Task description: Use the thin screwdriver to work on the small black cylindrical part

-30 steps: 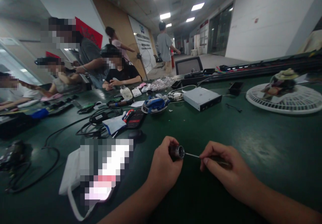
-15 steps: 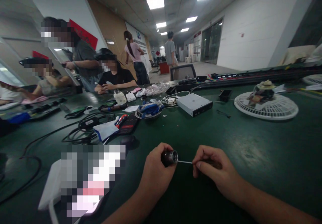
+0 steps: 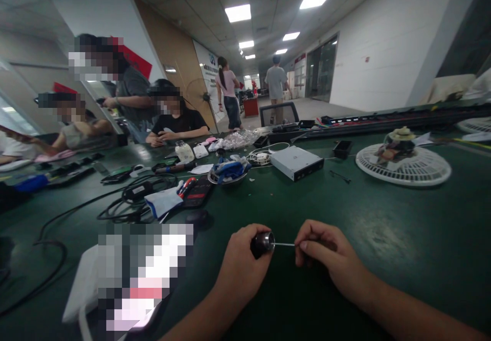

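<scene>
My left hand (image 3: 242, 262) is wrapped round a short dark cylinder (image 3: 264, 242) with a bright metal rim, its open end facing right. What the cylinder belongs to I cannot make out. To its right, my right hand (image 3: 326, 251) pinches a thin screwdriver (image 3: 284, 245), whose handle is mostly hidden by the fingers. The slim metal shaft runs level from the fingertips to the cylinder's mouth. Its tip reaches the opening; how deep it goes cannot be seen. Both hands are just above the green table (image 3: 291, 300).
A grey disc drive (image 3: 296, 161) and a white fan grille with a motor (image 3: 402, 164) lie beyond my hands. On the left are a lit, blurred screen (image 3: 153, 274), a white box (image 3: 86, 282), a mouse (image 3: 198, 219), a glove (image 3: 164, 203) and cables. Several people are around.
My left hand and the cylinder have shifted slightly right, closer to my right hand, so less of the shaft shows. Two people in the background have walked to the right.
</scene>
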The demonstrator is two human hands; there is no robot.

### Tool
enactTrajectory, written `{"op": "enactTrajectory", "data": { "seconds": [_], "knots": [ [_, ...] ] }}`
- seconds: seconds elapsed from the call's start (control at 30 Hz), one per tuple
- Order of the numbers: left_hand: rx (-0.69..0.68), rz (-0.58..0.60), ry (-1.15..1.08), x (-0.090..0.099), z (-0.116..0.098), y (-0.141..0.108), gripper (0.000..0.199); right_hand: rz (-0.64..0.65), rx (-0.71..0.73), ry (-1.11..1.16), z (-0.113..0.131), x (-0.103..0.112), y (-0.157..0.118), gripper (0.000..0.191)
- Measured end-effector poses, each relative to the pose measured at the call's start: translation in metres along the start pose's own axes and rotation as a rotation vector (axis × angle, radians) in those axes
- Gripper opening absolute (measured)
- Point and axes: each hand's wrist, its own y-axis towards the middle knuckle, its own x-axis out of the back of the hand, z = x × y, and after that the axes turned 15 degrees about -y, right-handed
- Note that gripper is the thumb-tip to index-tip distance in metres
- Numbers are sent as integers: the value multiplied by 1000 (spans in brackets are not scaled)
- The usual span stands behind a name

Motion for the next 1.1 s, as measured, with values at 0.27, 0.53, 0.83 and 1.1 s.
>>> {"op": "enactTrajectory", "data": {
  "seconds": [0.27,0.53,0.83,1.1],
  "knots": [
    [32,-44,-14,1,-5,0,32,10,-21,-17,-1,0,3,11],
    [26,-31,-25,1,-10,-1,17,-4,-33,-53,5,-2,3,11],
    [30,-130,-44,1,-5,-1,22,37,15,-103,2,0,-3,14],
    [51,-83,-51,-1,-2,-1,28,-108,56,-23,-6,-2,0,27]
  ]
}}
